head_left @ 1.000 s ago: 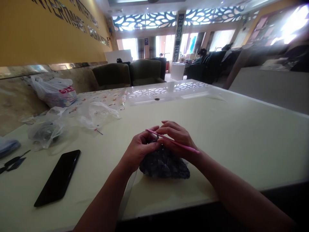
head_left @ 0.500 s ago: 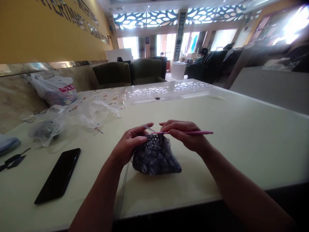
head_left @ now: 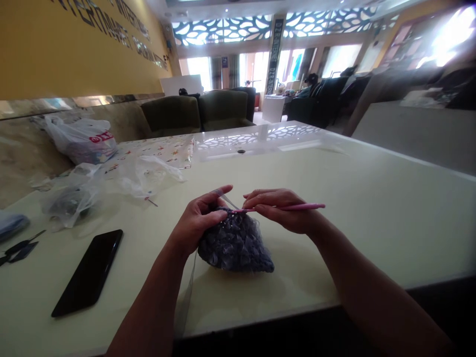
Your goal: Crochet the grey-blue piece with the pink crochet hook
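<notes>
My left hand [head_left: 199, 218] pinches the top left edge of a dark grey-blue crochet piece [head_left: 236, 245] covered in ruffled, sheer loops. A pale translucent strand [head_left: 231, 201] runs over the raised left index finger to the work, and more of it [head_left: 190, 287] trails down to the table's front edge. In my right hand [head_left: 284, 210] is a pink crochet hook [head_left: 307, 206], gripped from above. The hook's tip lies at the top edge of the piece, close to my left thumb. The lower part of the piece hangs close over the tabletop or touches it; I cannot tell which.
On the left of the pale table [head_left: 372, 213] lie a black phone [head_left: 89, 272], dark scissors or snips [head_left: 20, 250] and clear plastic bags [head_left: 76, 196]. A filled white bag [head_left: 84, 139] stands by the wall. Green chairs [head_left: 223, 109] stand beyond the far edge.
The crochet piece has swung slightly left and turned its ruffled face more toward me. The hook's tip has moved down and left to the edge, and the strand now stretches toward it.
</notes>
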Available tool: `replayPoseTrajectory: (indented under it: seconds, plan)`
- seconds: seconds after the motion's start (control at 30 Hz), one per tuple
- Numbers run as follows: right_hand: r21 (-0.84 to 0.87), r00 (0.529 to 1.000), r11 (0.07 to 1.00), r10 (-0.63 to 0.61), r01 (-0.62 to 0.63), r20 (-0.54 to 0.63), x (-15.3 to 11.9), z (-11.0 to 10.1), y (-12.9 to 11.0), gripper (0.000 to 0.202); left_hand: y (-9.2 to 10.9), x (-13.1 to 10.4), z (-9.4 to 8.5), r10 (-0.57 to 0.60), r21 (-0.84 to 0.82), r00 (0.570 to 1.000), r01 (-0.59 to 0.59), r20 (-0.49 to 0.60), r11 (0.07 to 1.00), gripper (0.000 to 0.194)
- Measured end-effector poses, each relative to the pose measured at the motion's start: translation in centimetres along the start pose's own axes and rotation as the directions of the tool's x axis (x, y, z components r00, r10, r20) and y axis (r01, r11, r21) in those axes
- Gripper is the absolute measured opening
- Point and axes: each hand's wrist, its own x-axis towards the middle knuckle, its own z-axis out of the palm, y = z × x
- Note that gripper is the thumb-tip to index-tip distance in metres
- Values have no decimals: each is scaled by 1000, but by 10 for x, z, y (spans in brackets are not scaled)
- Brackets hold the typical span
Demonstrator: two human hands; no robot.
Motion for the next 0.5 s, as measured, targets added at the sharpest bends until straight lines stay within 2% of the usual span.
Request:
replayPoseTrajectory:
  seconds: [0.2, 0.27, 0.33, 0.43, 0.5]
  plan:
    - [-199, 996, 976, -90, 88, -1, 2, 10, 1, 21, 1, 0, 5, 106, 262, 989, -77, -100, 962, 54]
    - [-335, 990, 933, -141, 128, -14, 4, 19, 3, 22, 0, 0, 10, 167, 369, 976, -105, -140, 923, 48]
    - [-503, 986, 854, -164, 132, -19, 5, 30, 6, 24, -3, 0, 16, 215, 436, 961, -120, -175, 892, 51]
    - [-723, 968, 688, -219, 64, -122, 7, 46, 10, 29, -11, 1, 24, 203, 389, 946, -93, -252, 917, 69]
    - [-792, 934, 610, -300, 31, -194, 6, 54, 11, 28, -17, 2, 26, 86, 189, 957, -34, -277, 981, 77]
